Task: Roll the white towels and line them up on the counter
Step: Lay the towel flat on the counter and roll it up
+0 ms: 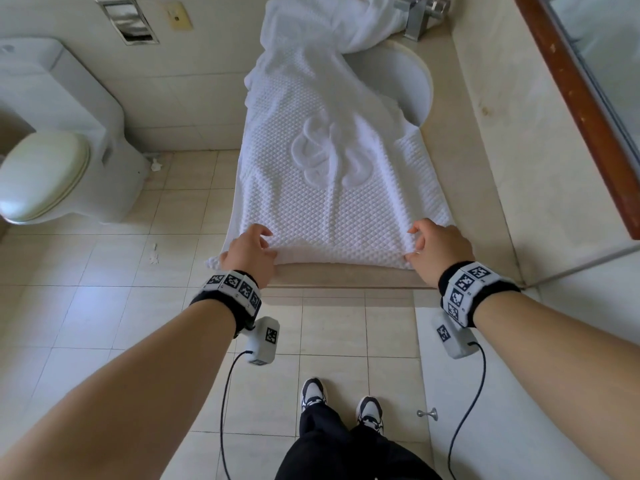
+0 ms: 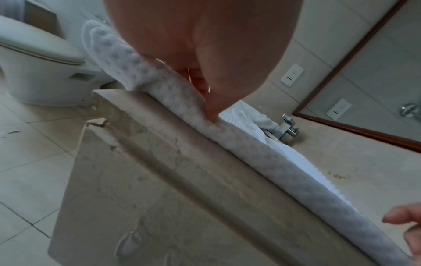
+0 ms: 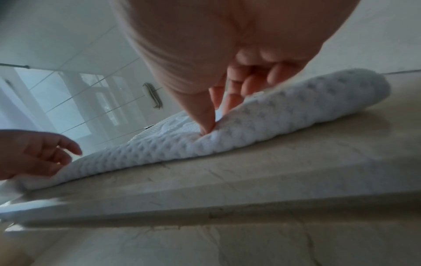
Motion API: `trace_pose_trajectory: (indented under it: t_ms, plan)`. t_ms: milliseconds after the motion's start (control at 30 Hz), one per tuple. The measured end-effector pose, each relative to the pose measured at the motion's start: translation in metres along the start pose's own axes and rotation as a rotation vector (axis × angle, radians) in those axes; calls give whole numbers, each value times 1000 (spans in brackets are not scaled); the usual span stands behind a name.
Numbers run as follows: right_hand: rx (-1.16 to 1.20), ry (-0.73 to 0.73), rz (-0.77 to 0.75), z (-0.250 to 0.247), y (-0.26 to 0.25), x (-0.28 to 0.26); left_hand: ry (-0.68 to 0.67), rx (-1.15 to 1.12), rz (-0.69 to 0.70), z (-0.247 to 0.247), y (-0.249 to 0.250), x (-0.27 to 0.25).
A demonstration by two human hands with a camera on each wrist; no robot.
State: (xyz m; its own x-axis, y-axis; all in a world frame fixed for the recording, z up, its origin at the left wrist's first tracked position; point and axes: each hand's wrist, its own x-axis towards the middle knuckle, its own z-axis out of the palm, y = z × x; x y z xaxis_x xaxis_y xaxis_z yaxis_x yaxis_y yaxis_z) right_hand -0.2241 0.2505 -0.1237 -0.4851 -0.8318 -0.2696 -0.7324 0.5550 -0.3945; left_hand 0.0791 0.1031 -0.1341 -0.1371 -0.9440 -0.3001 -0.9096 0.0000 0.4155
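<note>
A white waffle-weave towel (image 1: 329, 188) with an embossed logo lies lengthwise on the beige stone counter (image 1: 346, 277). Its near edge is turned over into a thin roll (image 2: 284, 162) close to the counter's front edge. My left hand (image 1: 254, 249) grips the roll's left end, its thumb pressing on top (image 2: 212, 115). At the right end, my right hand (image 1: 420, 244) pinches the roll (image 3: 273, 122) with thumb and curled fingers (image 3: 230, 100). The towel's left end overhangs the counter's side.
Bunched white towelling (image 1: 311, 26) lies at the far end, over part of the sink basin (image 1: 412, 84) and against the chrome faucet (image 1: 419, 15). A framed mirror (image 1: 588, 81) runs along the right. A toilet (image 1: 52, 161) stands on the tiled floor at the left.
</note>
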Motion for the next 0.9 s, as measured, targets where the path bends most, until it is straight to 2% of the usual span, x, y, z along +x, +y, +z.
trace_pose_trajectory:
  t_ms: [67, 167, 267, 600, 900]
  plan:
    - [20, 2, -18, 2, -6, -1, 81, 47, 30, 0, 8, -4]
    - [21, -1, -52, 11, -11, -7, 114, -11, 30, 6, 14, -14]
    - [50, 63, -86, 18, -9, -16, 173, -48, 133, 14, 6, -22]
    - [114, 196, -171, 39, -12, -34, 194, 3, 292, 23, -5, -41]
    - [113, 301, -186, 46, -10, -26, 220, -4, 334, 24, -10, -29]
